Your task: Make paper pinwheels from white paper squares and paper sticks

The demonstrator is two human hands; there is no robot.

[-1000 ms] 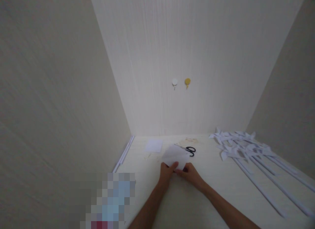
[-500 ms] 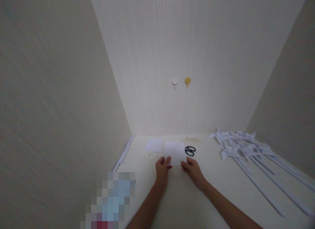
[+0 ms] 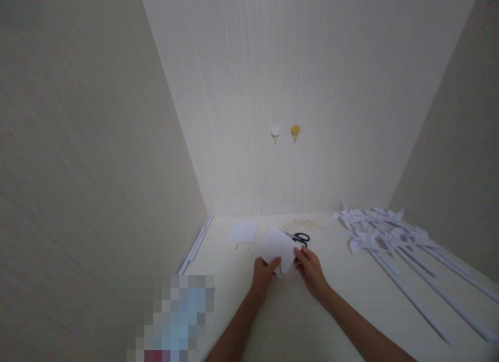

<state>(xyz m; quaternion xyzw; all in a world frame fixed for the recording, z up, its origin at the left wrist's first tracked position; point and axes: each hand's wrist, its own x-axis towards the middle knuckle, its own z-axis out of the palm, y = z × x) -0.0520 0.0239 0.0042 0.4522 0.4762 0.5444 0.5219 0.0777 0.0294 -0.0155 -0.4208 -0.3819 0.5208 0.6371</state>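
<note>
A white square sheet of paper (image 3: 276,246) is held between my two hands, turned at an angle, with what looks like a slit or fold at its lower edge. My left hand (image 3: 265,272) pinches its near left part, thumb on top. On the right side, my right hand (image 3: 307,263) grips a corner between thumb and fingers. Scissors with black handles (image 3: 301,238) lie just behind the sheet, their blades partly covered by it. Another white square of paper (image 3: 243,231) rests flat to the left, with small paper scraps (image 3: 233,247) in front of it.
Several white paper pinwheels (image 3: 374,232) on rolled paper sticks (image 3: 413,294) lie at the right. More paper rolls (image 3: 197,243) lie along the left wall. Two hooks, one white (image 3: 275,131) and one yellow (image 3: 295,129), are on the back wall. A blurred patch (image 3: 179,318) covers the lower left.
The sheet has turned from squarely facing me to an angled position. My right hand has shifted slightly to its right corner, and my left hand has moved a little right and nearer.
</note>
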